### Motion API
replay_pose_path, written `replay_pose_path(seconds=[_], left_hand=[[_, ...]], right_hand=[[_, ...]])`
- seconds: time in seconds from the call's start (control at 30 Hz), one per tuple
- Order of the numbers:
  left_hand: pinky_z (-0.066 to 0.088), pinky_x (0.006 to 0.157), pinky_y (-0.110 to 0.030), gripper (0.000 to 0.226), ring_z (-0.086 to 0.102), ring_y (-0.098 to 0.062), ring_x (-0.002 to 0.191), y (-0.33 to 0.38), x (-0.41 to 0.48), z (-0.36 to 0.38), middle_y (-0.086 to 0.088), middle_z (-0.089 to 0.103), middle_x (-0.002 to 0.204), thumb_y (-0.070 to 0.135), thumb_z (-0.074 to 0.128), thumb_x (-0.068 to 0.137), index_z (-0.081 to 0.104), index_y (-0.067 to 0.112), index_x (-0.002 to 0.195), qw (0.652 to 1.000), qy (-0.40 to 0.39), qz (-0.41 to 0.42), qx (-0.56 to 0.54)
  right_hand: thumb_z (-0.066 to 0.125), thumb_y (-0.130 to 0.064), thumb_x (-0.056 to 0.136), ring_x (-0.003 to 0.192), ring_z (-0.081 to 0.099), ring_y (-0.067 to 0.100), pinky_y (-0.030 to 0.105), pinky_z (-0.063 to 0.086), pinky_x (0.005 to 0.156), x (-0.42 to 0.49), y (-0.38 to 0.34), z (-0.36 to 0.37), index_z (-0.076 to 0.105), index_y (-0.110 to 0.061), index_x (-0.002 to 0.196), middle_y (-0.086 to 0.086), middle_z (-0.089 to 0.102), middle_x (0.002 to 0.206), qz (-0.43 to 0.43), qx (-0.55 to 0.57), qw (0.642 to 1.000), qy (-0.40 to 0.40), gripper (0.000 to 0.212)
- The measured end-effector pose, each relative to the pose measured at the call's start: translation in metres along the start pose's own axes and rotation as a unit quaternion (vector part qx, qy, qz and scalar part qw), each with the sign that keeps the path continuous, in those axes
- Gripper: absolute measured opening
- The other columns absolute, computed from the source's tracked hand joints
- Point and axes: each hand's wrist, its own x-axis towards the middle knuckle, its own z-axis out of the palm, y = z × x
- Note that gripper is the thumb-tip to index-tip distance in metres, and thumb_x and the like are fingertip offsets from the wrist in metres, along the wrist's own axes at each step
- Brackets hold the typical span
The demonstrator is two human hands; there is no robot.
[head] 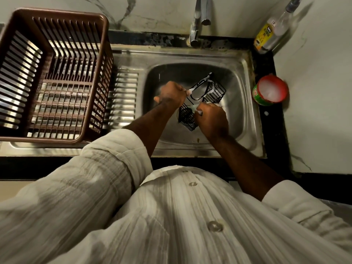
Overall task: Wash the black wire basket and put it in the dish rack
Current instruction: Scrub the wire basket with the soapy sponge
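Both hands hold the black wire basket point(218, 93) tilted over the steel sink point(242, 103) basin. The left hand point(172, 93) grips its soapy rim; the right hand point(213, 119) is curled around a pale foamy scrubber point(198, 109) against the basket's near edge. The brown dish rack point(38, 139) sits on the drainboard to the left, well apart. 1 dishwash bottle point(266, 37) stands right of the faucet point(198, 21).

The basket point(216, 92) sits in the sink point(245, 73), the left hand point(172, 94) clamped on it at nine o'clock and the right hand point(212, 119), gripping a foamy pad point(198, 109), at six, blocking those sides. At twelve the tap point(198, 21) overhangs the basin. Three o'clock is open steel up to the tub point(270, 90) on the ledge. Beyond nine, the drainboard point(123, 96) leaves a clear path to the open-topped rack point(62, 13).
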Motion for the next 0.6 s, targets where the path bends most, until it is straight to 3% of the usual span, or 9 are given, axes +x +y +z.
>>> replay_pose_path(seconds=[0.13,0.2,0.37,0.43,0.53,0.6], left_hand=[[0.044,0.09,-0.033,0.027,0.063,-0.012,0.094,-0.005,0.008,0.001,0.004,0.073,0.094,0.046,0.077,0.084,0.077,0.02,0.094,1.0,-0.006,-0.005,-0.03],[0.052,0.094,-0.04,0.029,0.066,-0.014,0.092,-0.007,0.008,0.004,0.001,0.073,0.09,0.046,0.077,0.083,0.076,0.018,0.09,0.999,-0.013,-0.001,-0.044],[0.049,0.099,-0.048,0.025,0.067,-0.014,0.091,-0.008,0.006,0.008,0.004,0.073,0.083,0.044,0.079,0.081,0.074,0.02,0.079,0.998,-0.008,-0.002,-0.068],[0.05,0.099,-0.044,0.022,0.068,-0.014,0.092,-0.006,0.003,0.008,0.004,0.074,0.085,0.042,0.079,0.082,0.076,0.02,0.081,0.998,-0.018,0.003,-0.061],[0.044,0.096,-0.028,0.015,0.067,-0.012,0.1,-0.005,-0.002,0.009,0.005,0.076,0.097,0.033,0.073,0.089,0.078,0.019,0.092,0.999,-0.02,-0.004,-0.05],[0.046,0.099,-0.032,0.011,0.068,-0.011,0.097,-0.005,-0.001,0.011,0.007,0.075,0.093,0.031,0.074,0.088,0.078,0.021,0.086,0.998,-0.017,-0.008,-0.055]], right_hand=[[0.062,-0.02,0.095,0.077,0.06,0.024,0.026,0.035,0.06,-0.008,0.002,-0.002,0.068,-0.008,0.092,0.009,0.067,0.084,0.017,0.015,1.0,0.008,0.013],[0.058,-0.016,0.094,0.071,0.055,0.022,0.025,0.028,0.053,-0.004,0.0,-0.001,0.064,-0.008,0.083,0.006,0.061,0.077,0.021,0.024,0.999,0.006,0.015],[0.057,-0.009,0.09,0.069,0.046,0.018,0.026,0.022,0.054,0.008,-0.007,0.001,0.063,-0.004,0.079,0.013,0.064,0.077,0.015,0.025,0.999,0.024,0.014],[0.058,-0.01,0.089,0.069,0.05,0.024,0.027,0.025,0.059,0.012,-0.009,0.004,0.063,-0.003,0.079,0.014,0.062,0.076,0.009,0.025,0.999,0.02,0.014],[0.058,-0.011,0.088,0.072,0.059,0.032,0.028,0.027,0.059,0.018,-0.011,0.008,0.066,-0.002,0.083,0.016,0.065,0.077,-0.003,0.021,1.0,0.016,0.013],[0.06,-0.012,0.088,0.069,0.06,0.028,0.025,0.025,0.051,0.017,-0.011,0.006,0.065,-0.005,0.079,0.009,0.063,0.072,0.011,0.041,0.999,0.019,0.012]])
